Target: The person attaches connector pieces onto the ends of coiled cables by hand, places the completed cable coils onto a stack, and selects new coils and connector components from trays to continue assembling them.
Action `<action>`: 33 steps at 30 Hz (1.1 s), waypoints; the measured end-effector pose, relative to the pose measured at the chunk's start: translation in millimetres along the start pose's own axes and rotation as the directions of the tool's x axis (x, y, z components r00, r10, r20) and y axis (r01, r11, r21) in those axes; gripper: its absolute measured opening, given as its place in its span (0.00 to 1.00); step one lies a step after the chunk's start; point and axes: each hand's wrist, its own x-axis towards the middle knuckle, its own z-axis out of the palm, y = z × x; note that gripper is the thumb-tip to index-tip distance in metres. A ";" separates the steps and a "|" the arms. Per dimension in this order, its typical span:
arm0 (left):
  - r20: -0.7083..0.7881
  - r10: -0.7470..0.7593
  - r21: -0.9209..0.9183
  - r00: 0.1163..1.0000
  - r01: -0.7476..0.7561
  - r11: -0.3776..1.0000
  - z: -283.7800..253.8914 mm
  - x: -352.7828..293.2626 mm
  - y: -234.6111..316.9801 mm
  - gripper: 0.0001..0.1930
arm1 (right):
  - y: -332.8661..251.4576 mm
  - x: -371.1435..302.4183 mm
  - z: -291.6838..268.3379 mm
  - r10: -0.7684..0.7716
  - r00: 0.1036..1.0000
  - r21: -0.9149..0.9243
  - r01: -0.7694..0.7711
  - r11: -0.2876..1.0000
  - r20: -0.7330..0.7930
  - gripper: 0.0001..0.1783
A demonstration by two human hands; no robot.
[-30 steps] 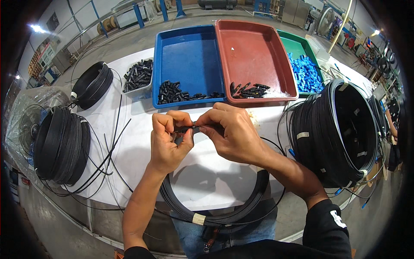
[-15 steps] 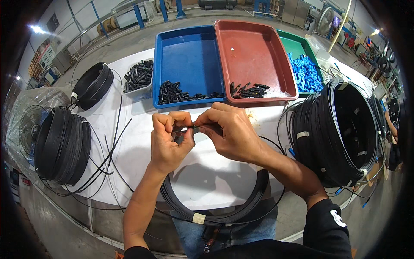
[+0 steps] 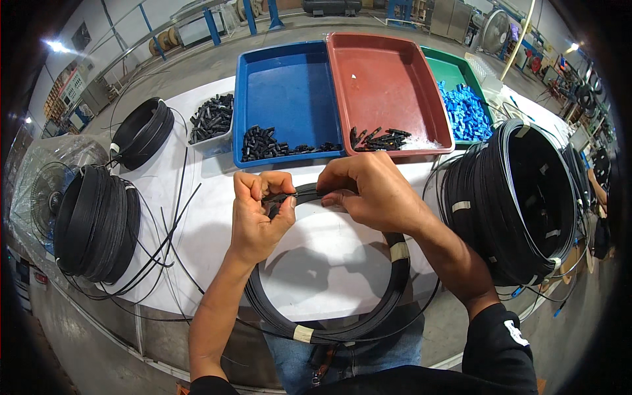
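My left hand (image 3: 260, 210) is closed, its thumb and forefinger pinching a small black connector part (image 3: 287, 196); the fingers cover most of it. To its right, a little apart, my right hand (image 3: 362, 191) has its fingers curled toward the thumb, and whatever lies inside is hidden. Below both hands a coil of black cable (image 3: 271, 304), bound with pale tape, lies at the table's near edge. The coil's far side shows between the hands, and my right wrist passes above its right side.
Black parts lie in a blue tray (image 3: 289, 72), a red tray (image 3: 388, 66) and a clear tub (image 3: 220, 141). A green tray (image 3: 454, 66) holds blue parts. Big cable coils stand left (image 3: 95, 224) and right (image 3: 474, 204). Loose cable ends cross the white table (image 3: 204, 230).
My right hand has moved right, away from my left fingertips, which it was meeting before. My left hand stays nearly in place, still pinching. More of the coil's far side shows between them.
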 end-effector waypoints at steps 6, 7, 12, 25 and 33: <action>0.032 0.013 -0.050 0.999 -0.011 0.999 0.1 -1.2 -1.0 0.24 | 4.5 1.6 20.4 -0.176 0.973 -0.031 0.173 0.984 -0.151 0.09; 0.040 0.023 -0.062 0.999 -0.021 0.998 0.4 -1.2 -1.7 0.24 | 5.9 1.5 22.5 -0.176 0.973 -0.032 0.173 0.984 -0.151 0.09; 0.056 0.044 -0.089 0.997 -0.039 0.995 1.4 -0.8 -0.3 0.25 | 6.2 0.5 28.6 -0.293 0.930 -0.072 0.284 0.956 -0.222 0.09; 0.079 -0.009 -0.112 0.997 0.018 0.994 1.5 -1.6 8.9 0.22 | 18.7 3.1 34.7 -0.715 0.671 -0.408 0.608 0.681 -0.193 0.08; 0.063 -0.022 -0.054 0.998 0.025 0.998 5.6 -4.6 12.1 0.23 | 9.7 -3.1 37.0 -0.203 0.957 0.111 0.229 0.967 -0.205 0.09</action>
